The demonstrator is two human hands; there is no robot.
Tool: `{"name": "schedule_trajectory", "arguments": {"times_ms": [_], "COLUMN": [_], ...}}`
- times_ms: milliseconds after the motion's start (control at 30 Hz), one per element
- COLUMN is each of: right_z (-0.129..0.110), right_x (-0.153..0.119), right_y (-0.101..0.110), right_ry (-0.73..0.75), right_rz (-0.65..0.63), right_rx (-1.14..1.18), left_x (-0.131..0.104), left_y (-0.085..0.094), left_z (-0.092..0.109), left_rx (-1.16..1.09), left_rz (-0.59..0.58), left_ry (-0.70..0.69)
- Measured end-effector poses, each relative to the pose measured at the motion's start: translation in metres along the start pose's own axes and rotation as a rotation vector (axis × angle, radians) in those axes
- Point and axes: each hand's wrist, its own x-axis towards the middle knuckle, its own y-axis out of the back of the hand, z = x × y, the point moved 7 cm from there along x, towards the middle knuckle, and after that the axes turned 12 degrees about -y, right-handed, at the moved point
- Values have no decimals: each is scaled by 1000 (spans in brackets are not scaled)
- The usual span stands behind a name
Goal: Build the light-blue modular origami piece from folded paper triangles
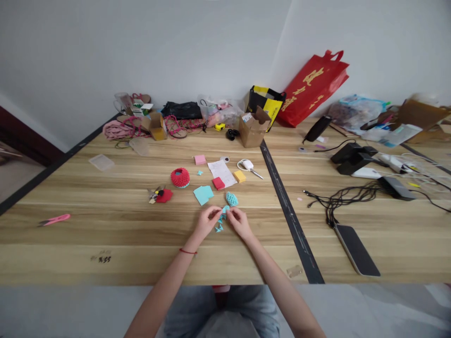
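And here it is: my left grip (206, 221) and right grip (240, 222) both pinch the blue paper (226, 210) between them, small folded pieces (219, 228) on the counter (141, 239) just this side. Well beyond my right grip, a red bag (313, 87) flashes gold characters (I can't make them out); left of my left grip, black figures (104, 259) resemble "55".
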Motion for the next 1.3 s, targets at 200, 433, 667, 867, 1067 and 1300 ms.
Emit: {"name": "schedule_trajectory", "arguments": {"times_ms": [200,433,667,867,1067,1300], "right_z": [1,-2,9,16,12,11], "right_x": [0,0,1,3,3,1], "right_y": [0,-2,-8,-11,-11,-11], "right_ry": [15,37,-145,-212,-202,-202], "right_rz": [14,-2,-112,-166,-190,-191], "right_rx": [-21,-56,111,227,244,221], "left_x": [1,3,-6,-9,-11,-5], "left_y": [1,6,0,-7,-6,-2], "left_z": [2,23,41,45,44,42], "left_rx": [27,229,544,736,666,449], "left_rz": [7,19,-66,-261,-309,-215], "left_ry": [-58,-233,-449,-553,-540,-404]}}
